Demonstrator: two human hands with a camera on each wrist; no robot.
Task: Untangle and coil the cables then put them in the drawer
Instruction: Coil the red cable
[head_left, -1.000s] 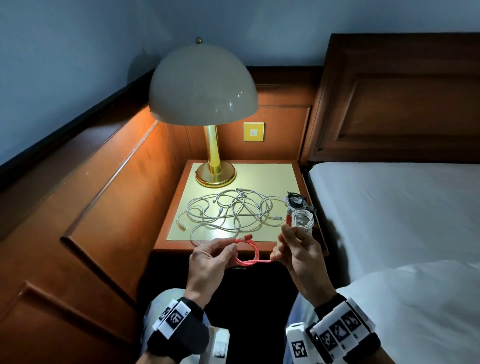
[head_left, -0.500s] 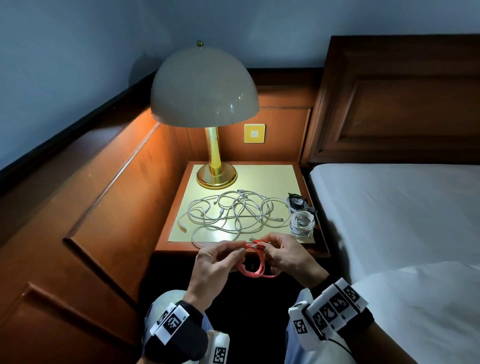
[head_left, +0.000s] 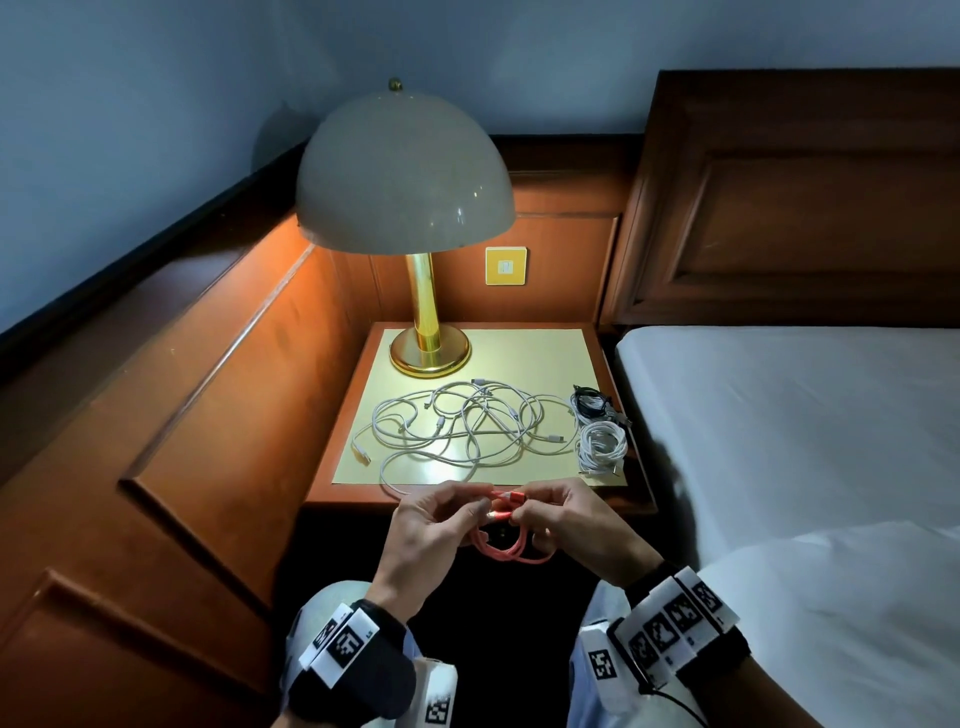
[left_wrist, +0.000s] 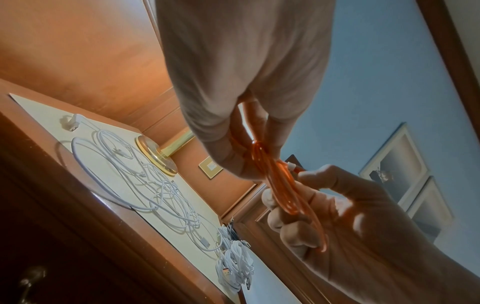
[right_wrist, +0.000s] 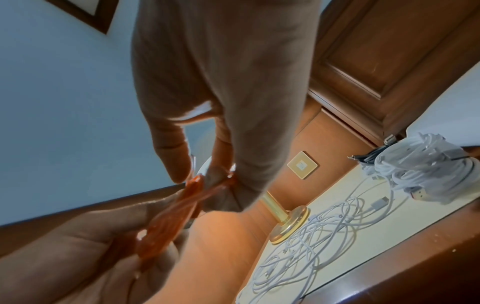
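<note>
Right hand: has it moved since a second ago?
Yes. The right hand has swung left, away from the coiled white cable on the nightstand, to meet the left hand on the orange cable.

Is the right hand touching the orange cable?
Touching. The left wrist view shows the right hand with its fingers curled round the orange cable loops.

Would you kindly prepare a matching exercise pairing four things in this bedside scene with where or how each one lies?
Things:
1. orange cable
2. loose white cables
3. white coiled cable
4. lamp

States:
A. stands at the nightstand's back
B. tangled mid-nightstand
C. held in both hands
D. bundled near the bed-side edge

Pairs: 1-C, 2-B, 3-D, 4-A
</note>
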